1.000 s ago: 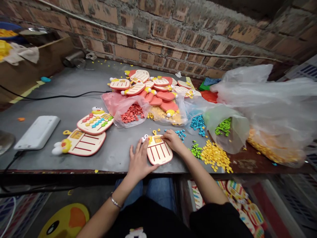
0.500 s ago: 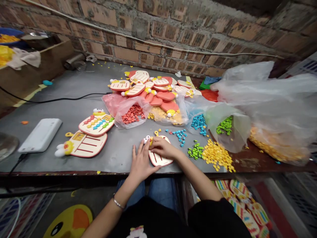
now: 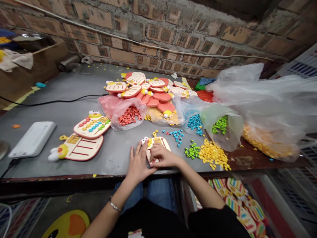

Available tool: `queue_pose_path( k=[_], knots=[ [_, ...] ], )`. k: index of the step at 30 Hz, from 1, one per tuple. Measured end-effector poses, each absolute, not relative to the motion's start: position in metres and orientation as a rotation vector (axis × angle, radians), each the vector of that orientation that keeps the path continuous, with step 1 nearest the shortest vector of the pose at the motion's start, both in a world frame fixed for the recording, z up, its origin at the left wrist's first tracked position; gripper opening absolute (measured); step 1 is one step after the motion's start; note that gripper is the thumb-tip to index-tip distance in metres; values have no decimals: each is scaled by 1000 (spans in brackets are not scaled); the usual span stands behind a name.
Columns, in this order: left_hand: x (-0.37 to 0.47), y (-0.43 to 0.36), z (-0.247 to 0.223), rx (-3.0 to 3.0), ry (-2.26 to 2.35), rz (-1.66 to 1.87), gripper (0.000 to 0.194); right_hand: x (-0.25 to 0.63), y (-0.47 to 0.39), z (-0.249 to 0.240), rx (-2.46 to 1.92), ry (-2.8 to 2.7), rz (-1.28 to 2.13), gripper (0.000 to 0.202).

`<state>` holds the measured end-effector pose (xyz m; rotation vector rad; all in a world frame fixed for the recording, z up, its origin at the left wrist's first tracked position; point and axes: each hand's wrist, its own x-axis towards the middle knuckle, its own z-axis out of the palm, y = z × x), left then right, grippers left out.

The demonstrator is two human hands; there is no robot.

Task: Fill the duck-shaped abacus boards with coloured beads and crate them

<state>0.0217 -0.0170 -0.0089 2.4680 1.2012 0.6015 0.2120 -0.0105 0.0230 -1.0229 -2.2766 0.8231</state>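
Observation:
A cream slotted toy board [image 3: 162,142] with a red rim and a duck-like head lies on the table at the front middle. Along its left side rests my left hand [image 3: 139,162], fingers stretched and spread, the thumb near the board's front edge. My right hand [image 3: 165,156] is over the board's lower part, its fingers curled and pressed together. Whatever is between those fingers is hidden. Right of the board lie loose blue pieces [image 3: 178,136], green pieces [image 3: 193,151] and a heap of yellow pieces [image 3: 213,154].
Further back, bags hold red pieces [image 3: 129,115], blue pieces [image 3: 194,121] and green pieces [image 3: 220,125], below piled boards [image 3: 135,78]. At left, a board with coloured pieces [image 3: 92,127] overlaps a bare-slotted one [image 3: 85,147], near a white power bank [image 3: 33,139]. Finished-looking boards [image 3: 234,206] fill a crate below right.
My right hand has moved from the board's upper part down towards its near edge, uncovering the yellow panel. My left hand stays at the board's left side. The view has shifted slightly.

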Motion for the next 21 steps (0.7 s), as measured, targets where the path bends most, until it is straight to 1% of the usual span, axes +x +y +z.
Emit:
queue_pose_path(
  k=[2,5,6,8,12,16,18,21],
  knots=[
    [21,-17,-9,2470,1187,607,105,230,-5,21,-1178,-2098,750,11],
    [20,-16,-9,2472,1177,610,107,261,13,11,-1615,-1846,357,15],
    [20,-16,-8,2471,1174,609,108,270,20,7,-1709,-1844,271,17],
    [20,-16,-8,2467,1165,604,107,281,28,1,-1783,-1914,227,19],
    [19,-15,-8,2460,1158,576,107,282,24,-2,-1624,-1810,268,19],
    [16,-12,-6,2478,1134,528,110,268,5,4,-1407,-1615,407,10],
    [15,-10,-5,2484,1123,516,111,260,0,3,-1376,-1629,438,7],
    [13,-8,-4,2485,1099,526,111,252,-1,-2,-1388,-1735,362,11]
  ],
)
